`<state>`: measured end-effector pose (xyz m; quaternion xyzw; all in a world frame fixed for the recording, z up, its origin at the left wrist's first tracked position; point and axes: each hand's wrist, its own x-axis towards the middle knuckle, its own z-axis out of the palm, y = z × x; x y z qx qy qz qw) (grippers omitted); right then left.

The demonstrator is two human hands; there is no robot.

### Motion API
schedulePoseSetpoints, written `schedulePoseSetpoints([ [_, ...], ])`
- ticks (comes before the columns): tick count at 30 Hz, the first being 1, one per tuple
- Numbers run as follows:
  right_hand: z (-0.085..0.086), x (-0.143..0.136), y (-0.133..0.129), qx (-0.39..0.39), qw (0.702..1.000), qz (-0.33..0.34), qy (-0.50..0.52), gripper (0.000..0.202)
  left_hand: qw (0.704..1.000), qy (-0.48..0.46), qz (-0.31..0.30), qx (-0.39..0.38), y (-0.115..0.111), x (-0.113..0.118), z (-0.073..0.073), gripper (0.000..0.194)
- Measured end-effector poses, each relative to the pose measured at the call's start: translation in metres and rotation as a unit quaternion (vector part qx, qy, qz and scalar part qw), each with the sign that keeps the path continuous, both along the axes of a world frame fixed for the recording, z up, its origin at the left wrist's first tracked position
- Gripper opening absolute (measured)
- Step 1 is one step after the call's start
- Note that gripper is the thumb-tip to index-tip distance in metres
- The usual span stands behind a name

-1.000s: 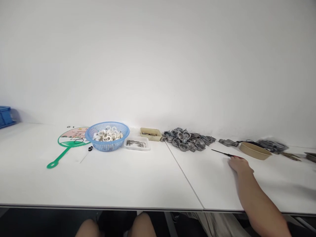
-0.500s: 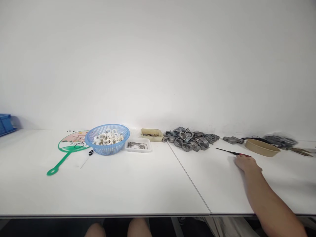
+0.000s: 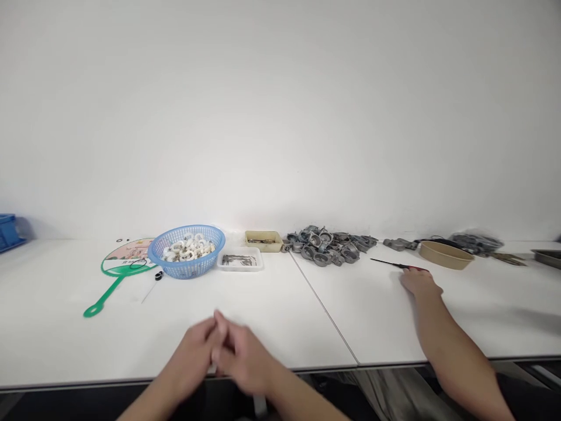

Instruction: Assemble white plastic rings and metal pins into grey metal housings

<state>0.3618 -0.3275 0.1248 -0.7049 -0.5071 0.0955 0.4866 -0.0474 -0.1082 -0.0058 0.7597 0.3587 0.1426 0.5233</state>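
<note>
Near the table's front edge my left hand point(image 3: 193, 355) and my right hand point(image 3: 246, 358) meet, fingers pressed together and partly interlaced. Whether anything small lies between them is hidden. Beyond them stand a blue basket point(image 3: 186, 270) of white rings point(image 3: 187, 248) and a clear tray point(image 3: 241, 268) with thin dark pieces. To the left lies a round fan point(image 3: 105, 292) with a green handle, beside a small black item point(image 3: 158, 275) with a thin pale shaft.
At the right another person's hand point(image 3: 418, 282) rests on a red-handled screwdriver point(image 3: 397, 265). Along the wall are a cream tray point(image 3: 265, 247), piled grey metal parts point(image 3: 326, 245), a tan bowl point(image 3: 446, 256) and, far left, a blue crate point(image 3: 7, 232).
Both my hands have come into view at the front edge and joined. The view has shifted slightly to the right. The other person's hand still rests at the screwdriver.
</note>
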Motion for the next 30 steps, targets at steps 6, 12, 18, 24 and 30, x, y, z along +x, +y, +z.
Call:
schedulePoseSetpoints([
  [6, 0.006, -0.009, 0.001, -0.089, 0.987, -0.128, -0.023, 0.037, 0.968, -0.136, 0.141, 0.159, 0.066, 0.073, 0.030, 0.038],
  [12, 0.033, 0.035, 0.015, -0.124, 0.947, -0.296, -0.023, 0.038, 0.972, -0.126, 0.097, 0.171, 0.083, 0.087, 0.005, 0.032],
  [18, 0.043, 0.037, 0.023, -0.136, 0.922, -0.363, -0.004, 0.059, 0.980, -0.140, 0.067, 0.123, 0.086, 0.091, 0.010, 0.033],
  [24, 0.019, -0.049, 0.074, -0.097, 0.972, -0.211, 0.020, 0.060, 0.983, -0.146, 0.080, 0.073, 0.097, 0.095, 0.000, 0.034],
  [30, -0.080, -0.207, 0.204, -0.083, 0.994, -0.006, 0.072, 0.050, 0.984, -0.155, 0.073, 0.042, 0.100, 0.092, -0.008, 0.023],
])
